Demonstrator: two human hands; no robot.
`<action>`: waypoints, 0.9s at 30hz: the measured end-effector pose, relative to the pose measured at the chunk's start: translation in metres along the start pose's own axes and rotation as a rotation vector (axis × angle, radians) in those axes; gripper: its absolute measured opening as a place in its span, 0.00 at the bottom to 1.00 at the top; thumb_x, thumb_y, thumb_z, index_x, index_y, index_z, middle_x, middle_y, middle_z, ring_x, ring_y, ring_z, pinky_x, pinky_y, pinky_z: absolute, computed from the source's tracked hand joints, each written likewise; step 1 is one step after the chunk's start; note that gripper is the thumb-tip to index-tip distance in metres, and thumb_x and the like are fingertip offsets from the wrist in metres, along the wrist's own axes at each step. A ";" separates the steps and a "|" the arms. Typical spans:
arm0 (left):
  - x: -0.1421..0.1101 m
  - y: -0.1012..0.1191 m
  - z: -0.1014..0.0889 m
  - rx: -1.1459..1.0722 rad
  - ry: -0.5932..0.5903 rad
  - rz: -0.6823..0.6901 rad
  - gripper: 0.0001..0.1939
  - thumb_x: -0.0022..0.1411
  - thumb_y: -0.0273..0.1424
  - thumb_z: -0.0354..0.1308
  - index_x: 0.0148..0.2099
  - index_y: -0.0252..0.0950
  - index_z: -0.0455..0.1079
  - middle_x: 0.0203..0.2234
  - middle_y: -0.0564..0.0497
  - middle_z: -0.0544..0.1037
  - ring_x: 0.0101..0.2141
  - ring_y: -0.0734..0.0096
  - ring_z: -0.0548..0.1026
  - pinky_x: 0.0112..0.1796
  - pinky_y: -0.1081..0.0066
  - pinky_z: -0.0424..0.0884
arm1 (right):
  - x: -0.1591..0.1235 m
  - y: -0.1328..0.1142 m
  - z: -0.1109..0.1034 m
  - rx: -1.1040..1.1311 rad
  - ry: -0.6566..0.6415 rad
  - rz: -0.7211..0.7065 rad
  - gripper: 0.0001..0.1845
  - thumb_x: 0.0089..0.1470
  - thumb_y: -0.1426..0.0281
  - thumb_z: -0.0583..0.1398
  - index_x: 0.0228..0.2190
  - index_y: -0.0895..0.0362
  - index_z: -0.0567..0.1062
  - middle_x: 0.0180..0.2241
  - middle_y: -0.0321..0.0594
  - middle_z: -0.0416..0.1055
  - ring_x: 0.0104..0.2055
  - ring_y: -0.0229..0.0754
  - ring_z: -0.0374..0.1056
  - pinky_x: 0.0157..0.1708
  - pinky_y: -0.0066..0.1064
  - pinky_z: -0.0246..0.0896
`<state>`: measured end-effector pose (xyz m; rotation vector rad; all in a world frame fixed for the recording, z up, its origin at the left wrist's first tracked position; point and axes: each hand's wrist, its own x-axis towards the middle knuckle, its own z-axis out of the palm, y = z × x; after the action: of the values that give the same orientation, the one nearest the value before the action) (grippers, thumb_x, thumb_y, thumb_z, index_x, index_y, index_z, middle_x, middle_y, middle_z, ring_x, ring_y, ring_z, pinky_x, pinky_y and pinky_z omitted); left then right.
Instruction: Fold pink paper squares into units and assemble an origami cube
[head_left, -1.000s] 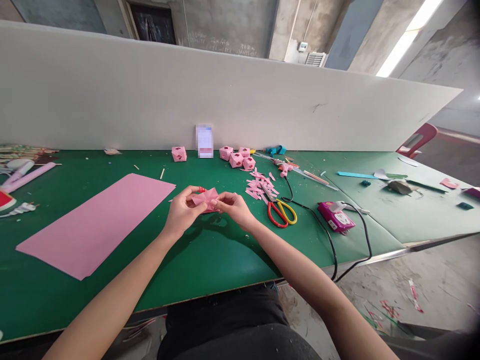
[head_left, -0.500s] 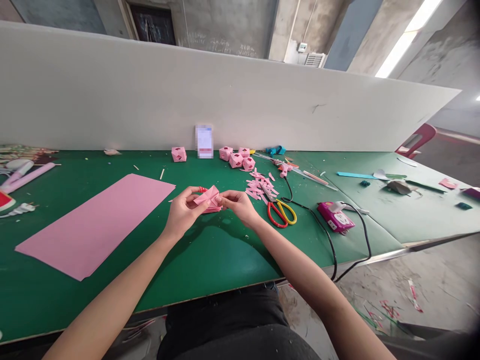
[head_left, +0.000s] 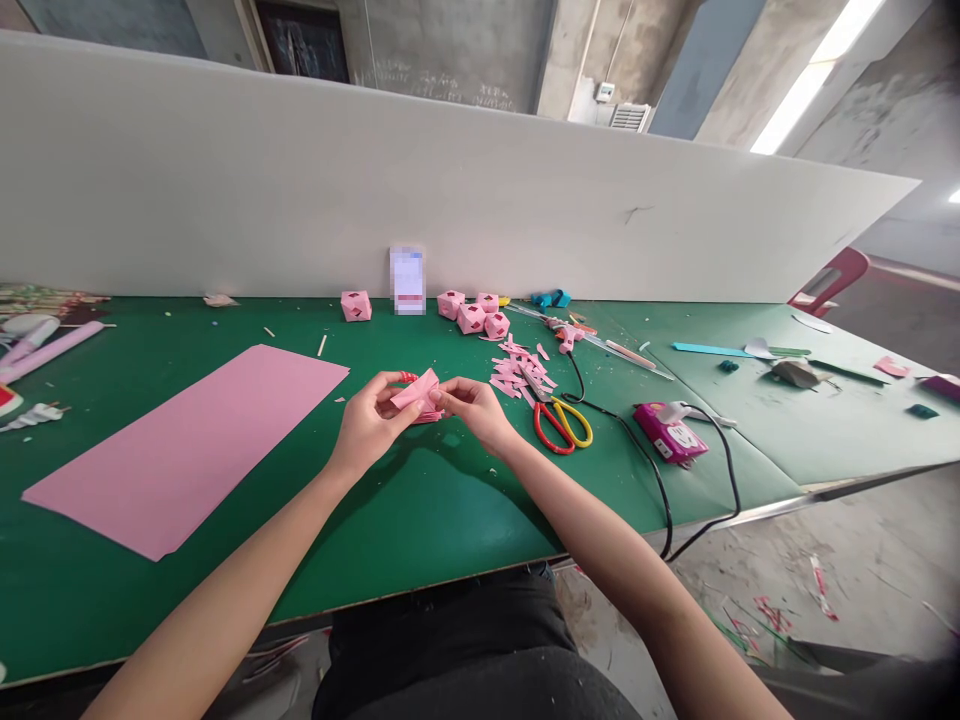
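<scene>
A small folded pink paper piece point(head_left: 417, 391) is held just above the green table point(head_left: 420, 500), pinched from both sides. My left hand point(head_left: 369, 424) grips its left edge with thumb and fingers closed. My right hand point(head_left: 472, 408) pinches its right edge. A little stack of folded pink pieces lies on the table right under the held one. To the left lies a large pink paper sheet point(head_left: 187, 440).
Red and yellow scissors point(head_left: 559, 420) and pink paper scraps point(head_left: 517, 368) lie right of my hands. Several pink paper cubes point(head_left: 472, 312) stand by the white partition point(head_left: 450, 190). A pink glue gun stand point(head_left: 667, 432) with a black cable sits further right.
The folded pink piece has been turned and narrowed between my fingers, from a flat wide shape to a tighter fold. Both hands have stayed in the same place.
</scene>
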<state>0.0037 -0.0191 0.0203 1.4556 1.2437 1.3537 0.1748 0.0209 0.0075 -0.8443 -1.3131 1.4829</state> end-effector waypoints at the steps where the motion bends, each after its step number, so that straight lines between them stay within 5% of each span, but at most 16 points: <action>1: 0.000 -0.001 0.000 0.010 0.001 -0.001 0.24 0.52 0.40 0.69 0.49 0.38 0.71 0.40 0.47 0.83 0.38 0.57 0.83 0.40 0.61 0.80 | 0.000 0.001 0.000 -0.001 -0.005 -0.001 0.26 0.35 0.50 0.73 0.26 0.58 0.77 0.25 0.35 0.73 0.28 0.35 0.65 0.31 0.28 0.61; 11: 0.002 -0.005 -0.003 0.141 0.033 0.027 0.20 0.55 0.37 0.66 0.49 0.39 0.71 0.34 0.49 0.83 0.35 0.61 0.81 0.37 0.65 0.77 | 0.000 0.004 0.001 -0.007 -0.033 0.007 0.23 0.39 0.52 0.73 0.30 0.58 0.80 0.29 0.36 0.75 0.30 0.35 0.66 0.32 0.28 0.60; 27: 0.002 -0.005 -0.001 0.005 -0.010 -0.022 0.21 0.53 0.35 0.67 0.49 0.38 0.70 0.33 0.51 0.82 0.35 0.61 0.82 0.39 0.61 0.80 | 0.000 0.003 0.001 -0.005 0.002 0.012 0.23 0.37 0.53 0.73 0.24 0.58 0.76 0.25 0.34 0.74 0.28 0.35 0.65 0.33 0.29 0.61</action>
<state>0.0018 -0.0165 0.0157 1.4460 1.2537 1.3279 0.1736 0.0206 0.0047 -0.8584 -1.3131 1.4886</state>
